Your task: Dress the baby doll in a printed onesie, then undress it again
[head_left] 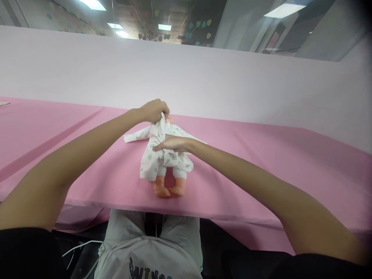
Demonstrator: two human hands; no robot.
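A baby doll [178, 186] lies on its back on the pink table, its bare feet towards me. It wears a white printed baby shirt [139, 135] with the sleeves spread to both sides, and white leggings. My left hand [155, 110] is closed on a raised edge of the shirt near the doll's neck, covering most of its head. Lower, over the doll's belly, my right hand [176, 143] has its thumb on the front of the shirt flap. Its other fingers go behind the cloth and are mostly hidden.
A pink cover [247, 170] with creases lies over the table. Behind it stands a white partition [186, 77]. A pale flat item [4, 103] shows at the far left edge. A white cable [84, 244] hangs below the table, beside my lap.
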